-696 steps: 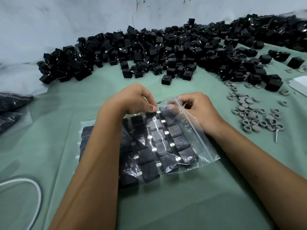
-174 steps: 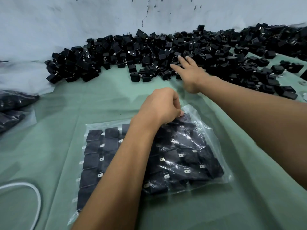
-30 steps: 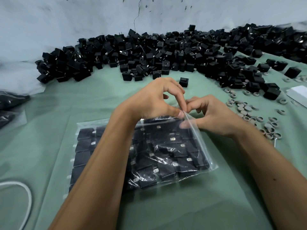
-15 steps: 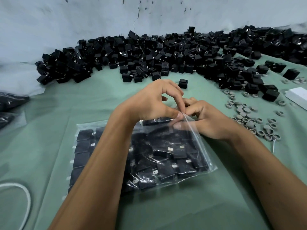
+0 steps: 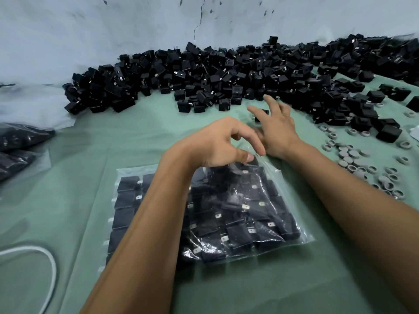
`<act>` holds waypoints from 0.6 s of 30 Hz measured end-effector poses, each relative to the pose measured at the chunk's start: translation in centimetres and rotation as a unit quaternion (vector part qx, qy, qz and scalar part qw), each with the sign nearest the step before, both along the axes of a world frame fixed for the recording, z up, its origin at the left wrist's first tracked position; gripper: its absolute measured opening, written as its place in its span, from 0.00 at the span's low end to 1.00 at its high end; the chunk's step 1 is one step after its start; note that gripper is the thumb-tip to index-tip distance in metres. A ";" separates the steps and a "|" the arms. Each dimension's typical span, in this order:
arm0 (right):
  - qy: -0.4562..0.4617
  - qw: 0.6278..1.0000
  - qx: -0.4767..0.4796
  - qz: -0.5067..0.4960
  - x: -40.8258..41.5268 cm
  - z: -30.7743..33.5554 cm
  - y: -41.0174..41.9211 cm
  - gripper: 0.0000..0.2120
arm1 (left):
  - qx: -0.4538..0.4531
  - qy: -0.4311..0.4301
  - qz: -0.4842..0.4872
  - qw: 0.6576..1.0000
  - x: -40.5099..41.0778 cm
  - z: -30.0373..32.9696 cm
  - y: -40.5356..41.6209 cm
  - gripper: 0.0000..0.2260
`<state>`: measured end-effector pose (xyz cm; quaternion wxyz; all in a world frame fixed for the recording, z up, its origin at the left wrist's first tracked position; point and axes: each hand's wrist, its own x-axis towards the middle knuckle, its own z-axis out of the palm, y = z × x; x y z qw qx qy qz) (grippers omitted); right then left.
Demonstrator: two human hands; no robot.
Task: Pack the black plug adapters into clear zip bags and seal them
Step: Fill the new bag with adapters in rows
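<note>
One hand, the right hand, now off the zip bag, fingers spread toward a loose adapter just beyond; left hand still pinching the bag mouth, filling unfinished.

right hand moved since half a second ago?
Yes. The right hand has left the clear zip bag mouth and gone forward, fingers spread, over a loose adapter near the black adapter pile.

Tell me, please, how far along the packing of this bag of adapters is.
Done: the clear zip bag already holds rows of black adapters; darker filled bags lie at the far left. In hand: the left hand pinches the bag's mouth, while the right hand reaches with spread fingers over a loose adapter. Left: the bag is unsealed, and the big pile remains unpacked.
</note>
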<state>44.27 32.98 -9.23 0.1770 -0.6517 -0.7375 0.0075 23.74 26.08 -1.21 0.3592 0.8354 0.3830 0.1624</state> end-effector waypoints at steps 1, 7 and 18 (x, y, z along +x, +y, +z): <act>-0.004 1.000 -0.015 0.005 -0.2 0.1 0.7 0.25 | -0.004 -0.003 0.000 1.000 0.1 -0.1 0.0 0.09; 0.089 0.995 0.025 0.022 -0.7 0.5 0.0 0.17 | 0.020 0.026 -0.005 0.999 1.8 -1.2 0.1 0.20; 0.368 0.926 0.080 -0.023 1.0 0.3 -8.3 0.06 | 0.034 0.023 -0.016 0.999 0.5 -0.9 0.4 0.06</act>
